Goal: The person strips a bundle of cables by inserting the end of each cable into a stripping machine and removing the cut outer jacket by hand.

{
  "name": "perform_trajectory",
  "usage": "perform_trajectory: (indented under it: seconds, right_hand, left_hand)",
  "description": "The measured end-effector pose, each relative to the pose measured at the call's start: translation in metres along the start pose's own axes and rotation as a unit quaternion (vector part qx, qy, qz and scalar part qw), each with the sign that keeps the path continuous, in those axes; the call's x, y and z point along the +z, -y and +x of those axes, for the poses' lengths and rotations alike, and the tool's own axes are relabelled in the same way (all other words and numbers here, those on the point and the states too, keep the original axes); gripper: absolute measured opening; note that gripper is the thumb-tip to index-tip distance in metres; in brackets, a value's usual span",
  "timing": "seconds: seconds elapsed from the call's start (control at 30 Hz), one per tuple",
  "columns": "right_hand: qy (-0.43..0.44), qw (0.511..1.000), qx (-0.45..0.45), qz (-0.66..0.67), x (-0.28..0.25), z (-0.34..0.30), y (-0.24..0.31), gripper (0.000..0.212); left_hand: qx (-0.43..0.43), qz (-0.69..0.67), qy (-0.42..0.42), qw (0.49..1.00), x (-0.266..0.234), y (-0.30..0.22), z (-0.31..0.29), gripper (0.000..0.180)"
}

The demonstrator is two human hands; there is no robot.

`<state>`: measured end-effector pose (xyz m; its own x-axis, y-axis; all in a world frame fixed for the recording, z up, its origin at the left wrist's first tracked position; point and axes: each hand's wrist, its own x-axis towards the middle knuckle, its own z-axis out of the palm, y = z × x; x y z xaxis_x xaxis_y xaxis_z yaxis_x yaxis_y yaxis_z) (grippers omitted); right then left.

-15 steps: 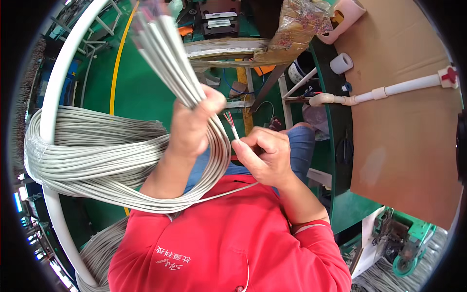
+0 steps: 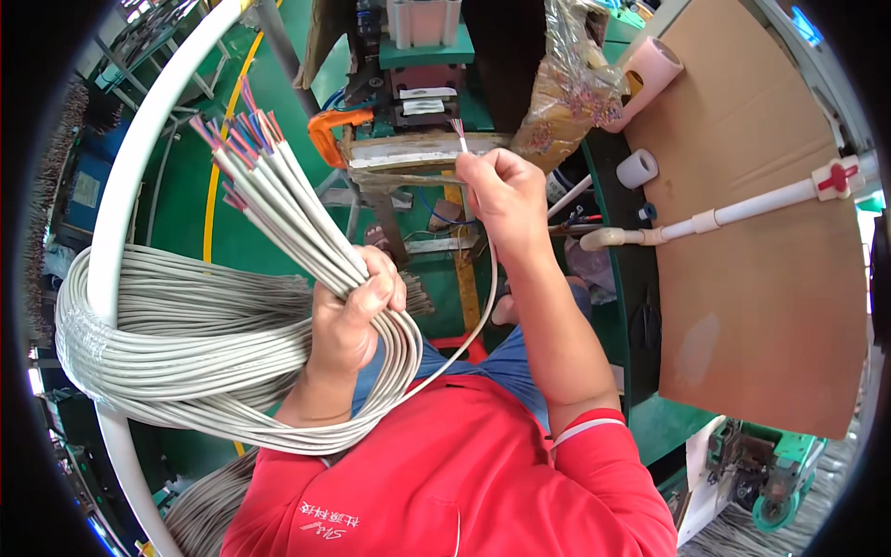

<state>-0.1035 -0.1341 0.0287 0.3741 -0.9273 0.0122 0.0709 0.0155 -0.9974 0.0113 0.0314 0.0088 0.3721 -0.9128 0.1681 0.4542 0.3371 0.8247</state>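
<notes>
A bundle of light grey cables (image 2: 302, 218) is gripped in my left hand (image 2: 357, 311), with the stripped ends fanning up and to the left. Red, blue and brown inner wires (image 2: 246, 139) show at those ends. From my fist the cables loop down past my forearm into a thick coil (image 2: 213, 348) at the left. Further up and to the right, my right hand (image 2: 506, 195) pinches a single grey cable (image 2: 483, 320) close to its stripped end, whose thin coloured wires (image 2: 458, 127) point upward. That cable curves down and back toward the coil.
A white pipe frame (image 2: 111, 232) carries the coil at the left. Ahead stands a machine (image 2: 425, 56) on a wooden-edged bench (image 2: 418, 148) with an orange clamp (image 2: 334, 135). At right are a brown board (image 2: 761, 278), a white pipe with a red valve (image 2: 752, 209) and a green machine (image 2: 775, 473).
My right hand has moved up and forward with the single cable, toward the machine. The bundle in my left hand has come lower, and its coloured wire ends now show clearly.
</notes>
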Motion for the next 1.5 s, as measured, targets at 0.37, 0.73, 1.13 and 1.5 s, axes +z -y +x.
perform_trajectory:
  seconds: [0.37,0.73,1.13,1.5]
  right_hand:
    - [-0.022,0.999,0.027,0.003,0.037,0.047,-0.009,0.023]
    - [-0.062,0.998,-0.004,-0.026,0.042,0.046,-0.017,0.025]
    - [-0.058,0.973,-0.218,-0.055,-0.013,-0.061,-0.018,0.038]
    - [0.059,0.963,-0.216,-0.154,-0.021,-0.085,-0.009,0.006]
  left_hand:
    - [-0.009,-0.01,-0.011,1.0,-0.003,-0.003,0.0,0.014]
    - [-0.015,-0.022,-0.03,0.999,0.0,-0.001,0.0,0.013]
    - [-0.122,0.099,0.006,0.987,0.015,0.01,-0.005,0.017]
    - [-0.09,0.054,-0.026,0.994,0.008,0.011,0.011,0.019]
